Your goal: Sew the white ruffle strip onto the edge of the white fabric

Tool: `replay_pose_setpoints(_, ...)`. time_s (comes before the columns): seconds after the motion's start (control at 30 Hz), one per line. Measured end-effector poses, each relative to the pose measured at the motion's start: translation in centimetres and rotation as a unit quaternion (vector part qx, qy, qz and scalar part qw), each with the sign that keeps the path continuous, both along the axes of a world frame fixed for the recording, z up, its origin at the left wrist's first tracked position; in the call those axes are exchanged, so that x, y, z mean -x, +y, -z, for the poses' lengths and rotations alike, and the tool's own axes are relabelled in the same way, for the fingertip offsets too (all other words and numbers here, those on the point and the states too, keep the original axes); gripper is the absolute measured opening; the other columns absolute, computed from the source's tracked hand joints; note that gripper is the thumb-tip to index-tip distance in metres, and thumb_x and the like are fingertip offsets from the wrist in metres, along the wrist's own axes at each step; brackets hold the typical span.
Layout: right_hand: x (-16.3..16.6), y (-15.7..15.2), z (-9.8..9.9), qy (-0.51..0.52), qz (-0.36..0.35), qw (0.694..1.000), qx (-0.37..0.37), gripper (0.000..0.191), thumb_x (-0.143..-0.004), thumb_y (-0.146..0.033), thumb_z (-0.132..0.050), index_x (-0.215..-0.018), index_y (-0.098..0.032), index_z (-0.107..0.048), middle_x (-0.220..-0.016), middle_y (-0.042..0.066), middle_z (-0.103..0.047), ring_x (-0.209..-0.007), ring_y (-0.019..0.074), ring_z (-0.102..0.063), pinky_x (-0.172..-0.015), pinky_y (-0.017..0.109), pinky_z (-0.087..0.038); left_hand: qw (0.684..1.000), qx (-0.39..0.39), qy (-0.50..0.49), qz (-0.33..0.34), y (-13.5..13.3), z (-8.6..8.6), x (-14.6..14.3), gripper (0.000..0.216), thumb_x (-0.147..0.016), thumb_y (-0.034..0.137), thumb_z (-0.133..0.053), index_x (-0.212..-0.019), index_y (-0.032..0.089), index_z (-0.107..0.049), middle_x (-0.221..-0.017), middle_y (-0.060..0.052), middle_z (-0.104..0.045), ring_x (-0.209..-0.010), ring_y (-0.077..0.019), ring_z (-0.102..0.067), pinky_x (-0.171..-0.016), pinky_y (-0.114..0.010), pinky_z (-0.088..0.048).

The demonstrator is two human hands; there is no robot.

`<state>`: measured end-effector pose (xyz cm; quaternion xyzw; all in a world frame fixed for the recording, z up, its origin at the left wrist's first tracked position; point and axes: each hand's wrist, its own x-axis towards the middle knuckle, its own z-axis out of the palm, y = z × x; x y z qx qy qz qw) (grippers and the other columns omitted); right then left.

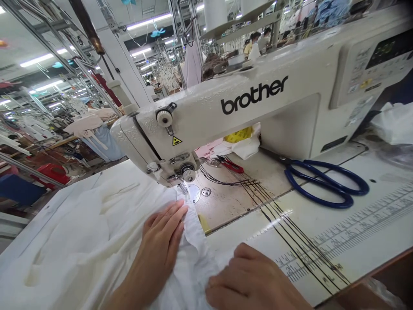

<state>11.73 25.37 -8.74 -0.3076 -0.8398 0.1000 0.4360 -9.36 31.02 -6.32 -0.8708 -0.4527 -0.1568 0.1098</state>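
right hand [251, 277], bottom centre: fingers curled beside white cloth [74, 241]; cannot tell if pinching it. cloth fills lower left. left hand [163, 241], lower middle: flat on cloth. risk: sudden feed could draw fingertips under presser foot [183, 188]; uneven tension could pucker the edge.

Bright ceiling tubes [149, 21]; glare on tabletop [237, 236]

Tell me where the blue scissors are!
In the head view, the blue scissors lie right of centre, at the foot of the white sewing machine, with the red snips to their left.
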Motion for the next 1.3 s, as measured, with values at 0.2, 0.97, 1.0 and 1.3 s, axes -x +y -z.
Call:
replay_pose_setpoints(0.2, -0.2, 3.1, -2.6, -0.156, -0.051, 0.971, 0.171, 0.014, -0.081, -0.007, -0.060, -0.071, -0.017, -0.060, -0.068, -0.004, -0.058, -0.062, 0.0104, -0.051, -0.071, 0.029, -0.034, 1.000, 0.029, -0.006, 0.004, 3.0, -0.7, 1.0, 0.037, -0.096, 0.025, -0.036, -0.132, 0.021, -0.041, -0.132, -0.008, -0.056, -0.122, -0.0179, -0.051, -0.100, -0.036, -0.043)
replay_pose_setpoints(0.97, 0.2, 3.0, -2.7, -0.193, -0.047, 0.980, -0.027, 0.002, -0.082, -0.012, -0.061, -0.080, -0.013, -0.060, -0.078, 0.000, -0.062, -0.066, 0.0146, -0.050, -0.074, 0.033, -0.038, 0.985, 0.031, -0.148, 0.080, -0.4, -0.4, -0.8, 0.012, -0.089, 0.008, -0.047, -0.091, 0.018, -0.054, -0.113, -0.007, -0.058, -0.118, -0.0115, -0.051, -0.100, -0.022, -0.042)
replay_pose_setpoints(1.0, 0.3, 3.0, -2.5, -0.179, -0.038, 0.982, -0.043, 0.004, -0.081, -0.011, -0.061, -0.078, -0.013, -0.060, -0.075, 0.000, -0.062, -0.064, 0.0142, -0.049, -0.072, 0.033, -0.037, 0.986, 0.030, -0.146, 0.080, -0.5, -0.5, -0.9, 0.012, -0.089, 0.008, -0.047, -0.089, 0.018, -0.053, -0.113, -0.007, -0.058, -0.118, -0.0110, -0.051, -0.099, -0.021, -0.042)
replay_pose_setpoints(1.3, 0.8, 3.1, -1.6, -0.144, -0.018, 0.985, -0.094, 0.010, -0.076, -0.007, -0.064, -0.070, -0.013, -0.059, -0.065, -0.001, -0.057, -0.057, 0.0146, -0.044, -0.065, 0.031, -0.036, 0.990, -0.013, -0.104, 0.099, -0.2, -0.5, -1.0, 0.016, -0.088, 0.008, -0.049, -0.101, 0.017, -0.054, -0.123, -0.007, -0.055, -0.126, -0.0129, -0.043, -0.109, -0.025, -0.033)
